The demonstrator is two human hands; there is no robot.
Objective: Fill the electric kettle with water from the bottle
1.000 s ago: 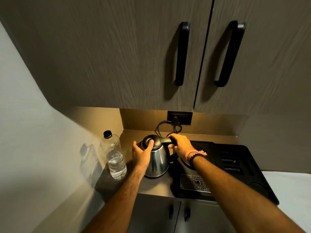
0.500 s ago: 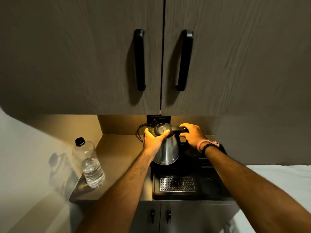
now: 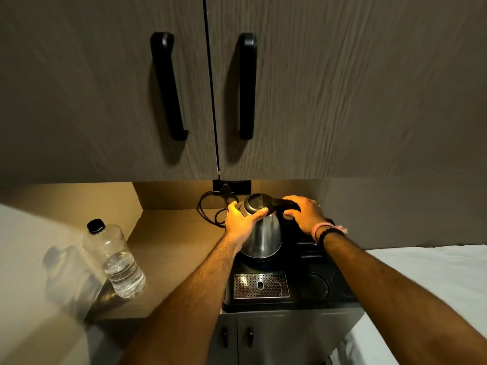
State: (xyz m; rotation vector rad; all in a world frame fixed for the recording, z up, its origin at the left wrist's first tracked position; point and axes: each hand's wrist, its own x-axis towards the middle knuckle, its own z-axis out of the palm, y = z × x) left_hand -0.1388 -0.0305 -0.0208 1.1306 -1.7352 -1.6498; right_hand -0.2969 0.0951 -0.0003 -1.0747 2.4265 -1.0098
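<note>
I count one kettle (image 3: 262,233) standing on the black tray (image 3: 313,301), and both my hands are on it: my left hand (image 3: 241,223) is wrapped around its upper body by the lid, my right hand (image 3: 305,213) gripping its black handle. One capped bottle (image 3: 114,259), partly filled with water, stands on the surface (image 3: 168,248) well left of my left hand, and two black cupboard handles (image 3: 168,85) hang above.

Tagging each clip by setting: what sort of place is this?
Probably a hotel-room tea and coffee nook: a black hospitality tray with a drip grate carries the electric kettle under wood cabinets, with what looks like white bedding alongside.
</note>
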